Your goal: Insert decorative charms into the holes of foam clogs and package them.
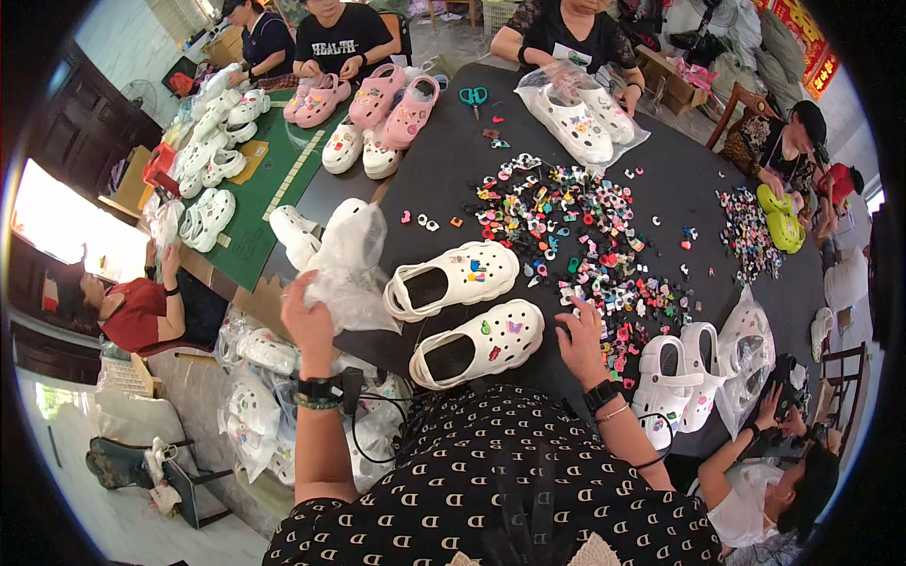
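Black counter (661, 189): fills the centre of the frame, with several people seated around it.

Green mat (274, 160), upper left: carries rows of white clogs.

Pair of white clogs (462, 311), centre: side by side, soles down, each already bearing a few coloured charms.

Clear plastic bag (344, 269), left of centre: crumpled; the left hand (307, 316) is closed on it, gripping its lower edge. A second clear bag (576, 108), upper centre, wraps white clogs under another person's hands.

Loose charms (576, 241), centre right: a wide multicoloured scatter. The right hand (580, 340) lies flat among them, fingers spread, holding nothing that shows.

Step in hand, by judgement: picking charms for the near pair. The next move calls for a fingertip pinch on one small piece.

Red sign (812, 47), upper right: rectangular, gold-edged.
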Available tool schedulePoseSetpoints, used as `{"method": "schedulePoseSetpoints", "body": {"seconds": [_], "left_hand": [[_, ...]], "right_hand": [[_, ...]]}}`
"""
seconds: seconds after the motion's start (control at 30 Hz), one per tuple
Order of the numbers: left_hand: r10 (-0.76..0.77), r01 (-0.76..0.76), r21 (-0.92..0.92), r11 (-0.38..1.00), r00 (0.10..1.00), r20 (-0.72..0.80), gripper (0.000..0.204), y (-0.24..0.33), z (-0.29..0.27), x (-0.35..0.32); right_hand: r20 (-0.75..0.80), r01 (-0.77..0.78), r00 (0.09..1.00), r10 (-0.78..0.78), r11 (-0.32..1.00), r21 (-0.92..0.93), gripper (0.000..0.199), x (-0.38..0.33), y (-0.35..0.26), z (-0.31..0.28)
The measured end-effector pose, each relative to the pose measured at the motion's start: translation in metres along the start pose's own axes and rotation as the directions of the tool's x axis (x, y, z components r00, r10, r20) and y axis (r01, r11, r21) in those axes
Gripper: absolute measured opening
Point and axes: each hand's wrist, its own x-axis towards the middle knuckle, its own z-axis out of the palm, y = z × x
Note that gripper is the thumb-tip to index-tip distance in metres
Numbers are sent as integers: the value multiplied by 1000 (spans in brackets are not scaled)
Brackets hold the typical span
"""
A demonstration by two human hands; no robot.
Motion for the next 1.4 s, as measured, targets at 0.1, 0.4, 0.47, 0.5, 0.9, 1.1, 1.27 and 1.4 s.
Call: {"method": "schedulePoseSetpoints", "body": {"seconds": [0.1,0.4,0.47,0.5,0.9,1.1,1.27,1.4], "left_hand": [[-29,25,-158,987,999,-21,46,33,-24,22],[-194,661,-670,338,745,638,17,133,-25,7],[-187,764,-638,91,643,743,14,161,-20,-4],[-159,818,-552,-160,531,833,11,168,-20,-8],[126,496,-525,691,633,764,57,138,59,-100],[199,923,-342,-178,374,906,64,167,53,-78],[41,906,-303,-294,329,943,51,158,49,-66],[-64,876,-374,-305,373,926,39,143,53,-64]], "right_hand": [[28,40,999,-45,985,169,47,26,-36,-21],[-120,579,811,-572,760,295,118,97,-151,-63],[-48,531,828,-559,753,389,115,105,-157,-52],[138,316,898,-419,829,462,106,102,-163,-51],[229,-150,952,201,-345,927,43,95,-141,-13],[-192,257,965,-179,788,560,44,85,-149,-13],[-135,370,929,-345,879,300,51,80,-166,-26],[99,461,861,-498,848,259,54,77,-172,-36]]}}
